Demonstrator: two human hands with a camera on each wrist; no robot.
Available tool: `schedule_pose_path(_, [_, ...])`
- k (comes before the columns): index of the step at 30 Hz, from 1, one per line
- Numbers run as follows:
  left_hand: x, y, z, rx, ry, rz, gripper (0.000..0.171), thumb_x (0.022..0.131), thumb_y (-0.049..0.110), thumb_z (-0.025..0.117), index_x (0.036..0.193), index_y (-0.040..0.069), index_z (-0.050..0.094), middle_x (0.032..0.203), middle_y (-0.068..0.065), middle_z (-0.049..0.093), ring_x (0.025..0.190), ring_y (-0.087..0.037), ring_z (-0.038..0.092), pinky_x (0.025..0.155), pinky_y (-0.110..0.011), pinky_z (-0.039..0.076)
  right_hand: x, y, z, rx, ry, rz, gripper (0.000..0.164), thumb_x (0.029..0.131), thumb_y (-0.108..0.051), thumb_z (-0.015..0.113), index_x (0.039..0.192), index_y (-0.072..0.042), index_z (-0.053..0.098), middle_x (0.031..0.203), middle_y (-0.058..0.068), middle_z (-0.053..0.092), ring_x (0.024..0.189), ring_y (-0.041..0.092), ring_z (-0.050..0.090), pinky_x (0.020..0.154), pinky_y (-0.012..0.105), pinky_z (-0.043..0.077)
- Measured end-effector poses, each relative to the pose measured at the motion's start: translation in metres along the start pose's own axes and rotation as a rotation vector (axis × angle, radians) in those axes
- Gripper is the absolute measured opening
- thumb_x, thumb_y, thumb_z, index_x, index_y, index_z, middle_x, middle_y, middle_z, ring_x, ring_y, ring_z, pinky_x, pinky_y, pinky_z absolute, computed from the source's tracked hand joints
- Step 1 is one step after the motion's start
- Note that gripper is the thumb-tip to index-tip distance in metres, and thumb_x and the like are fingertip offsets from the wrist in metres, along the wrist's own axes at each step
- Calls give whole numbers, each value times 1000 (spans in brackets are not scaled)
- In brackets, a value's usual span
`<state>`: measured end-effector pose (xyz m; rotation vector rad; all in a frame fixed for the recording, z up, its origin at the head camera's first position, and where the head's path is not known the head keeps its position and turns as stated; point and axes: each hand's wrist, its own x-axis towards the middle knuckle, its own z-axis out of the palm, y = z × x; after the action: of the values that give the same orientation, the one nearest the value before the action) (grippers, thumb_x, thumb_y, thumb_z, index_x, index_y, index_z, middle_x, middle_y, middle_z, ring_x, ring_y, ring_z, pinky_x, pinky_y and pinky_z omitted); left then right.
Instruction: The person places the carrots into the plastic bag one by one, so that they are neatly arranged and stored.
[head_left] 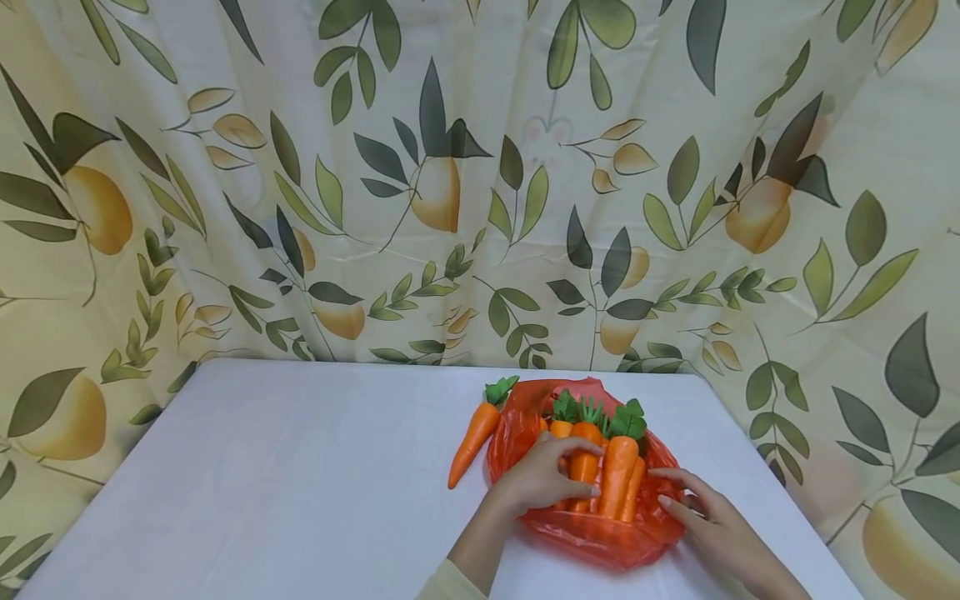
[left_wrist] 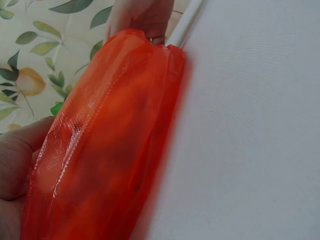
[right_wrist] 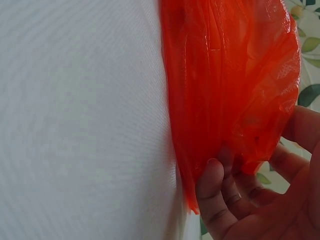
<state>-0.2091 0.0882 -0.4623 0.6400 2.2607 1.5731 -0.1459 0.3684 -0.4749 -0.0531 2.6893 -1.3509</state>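
A thin red plastic bag [head_left: 585,546] lies on the table with its mouth spread, bunching several orange carrots [head_left: 618,475] with green tops. My left hand [head_left: 536,475] reaches over the bag's left side, thumb and fingers curved about one carrot [head_left: 582,468] near the middle. At the right edge of the bag, my right hand [head_left: 705,508] holds the plastic. The right wrist view shows its fingers [right_wrist: 212,185] bent against the crinkled red film [right_wrist: 225,75]. In the left wrist view the bag's side [left_wrist: 110,125] hides most of the left fingers.
One loose carrot [head_left: 474,446] with a green top lies just left of the bag. The white-covered table [head_left: 285,467] extends far to the left. Behind it hangs a curtain [head_left: 480,275] patterned with leaves and fruit.
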Motion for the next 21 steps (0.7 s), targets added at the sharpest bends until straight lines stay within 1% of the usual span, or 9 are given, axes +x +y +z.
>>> schedule_pose_path(3, [0,-3,1,-5,7,4,43,84,14,88,122,28,74,111,-2,45,68,-13,50,66,-24,45,0,0,0,-10,4,-6,43,105,-21,62,145,-7,54,135,18,54,122,36,51,84,24,52])
schedule_pose_path(8, [-1,-5,2,-10,20,-8,41,84,14,88,121,27,75,112,-4,45,66,-13,47,63,-24,42,0,0,1,-20,3,-6,42,105,-22,62,144,-7,54,134,17,55,123,36,50,85,24,52])
schedule_pose_path(12, [-2,-4,0,-18,40,-16,41,84,9,87,119,28,75,112,-4,45,63,-14,47,61,-23,41,0,0,1,-20,4,-3,42,105,-21,62,144,-7,55,133,17,55,118,33,51,83,25,53])
schedule_pose_path(15, [-3,-3,-1,-19,51,-22,40,85,5,85,117,28,75,110,-3,46,63,-14,48,61,-23,42,1,0,1,-16,6,-7,41,105,-20,63,143,-7,55,133,17,55,114,31,52,83,26,54])
schedule_pose_path(21, [-4,-1,-4,-40,53,-39,39,86,4,83,117,26,75,107,-2,47,65,-13,49,60,-22,43,1,0,1,-14,-2,-16,41,105,-20,62,144,-7,55,140,19,52,118,33,51,83,25,53])
